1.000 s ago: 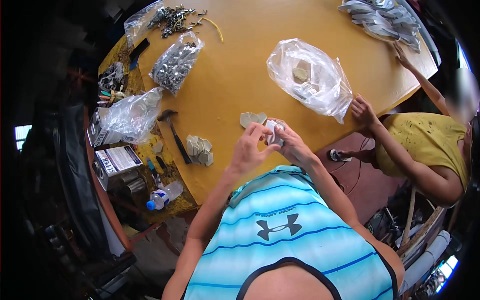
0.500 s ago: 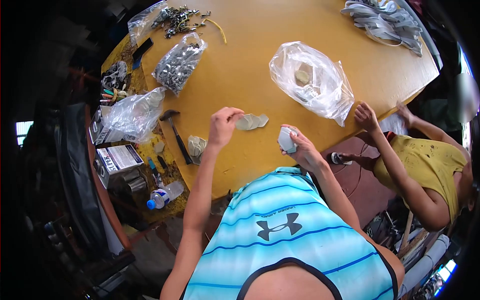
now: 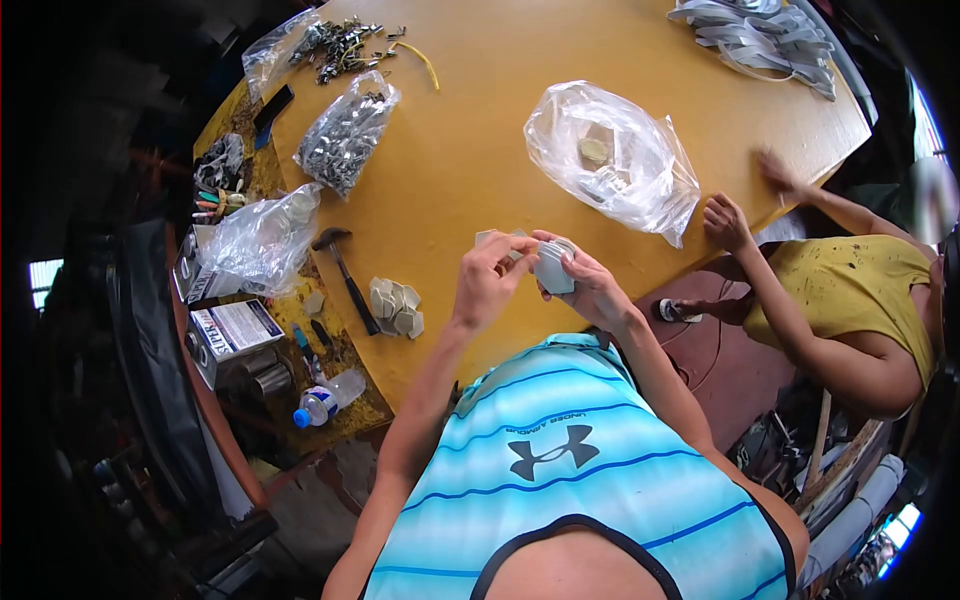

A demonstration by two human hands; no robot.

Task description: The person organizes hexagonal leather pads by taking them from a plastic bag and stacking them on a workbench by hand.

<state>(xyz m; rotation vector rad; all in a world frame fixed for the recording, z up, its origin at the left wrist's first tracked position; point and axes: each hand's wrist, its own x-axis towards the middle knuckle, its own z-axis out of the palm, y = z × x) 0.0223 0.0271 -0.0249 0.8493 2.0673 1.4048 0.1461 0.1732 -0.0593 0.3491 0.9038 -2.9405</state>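
Note:
My right hand [image 3: 600,292] grips a stack of pale grey hexagonal pieces [image 3: 556,272], tilted above the table's near edge. My left hand [image 3: 490,280] is at the stack's left side with its fingers pinched together. Whether a piece is between those fingers is hidden. Just behind the left hand, a few more flat pale pieces [image 3: 485,237] lie on the table, mostly covered by the hand. To the left rests a loose pile of similar pieces [image 3: 396,307], with a hammer [image 3: 347,280] beside it.
On the yellow table [image 3: 470,150] lie a clear plastic bag [image 3: 640,190] with pale pieces, a bag of metal clips [image 3: 345,135], loose clips [image 3: 350,45] and grey straps [image 3: 765,40]. A bottle [image 3: 330,397] lies at left. A co-worker in a yellow shirt [image 3: 830,300] is at right.
My left hand has moved right, from the row of flat pieces to the stack. My right hand has raised and turned the stack slightly leftward. The co-worker's far hand has moved over the table.

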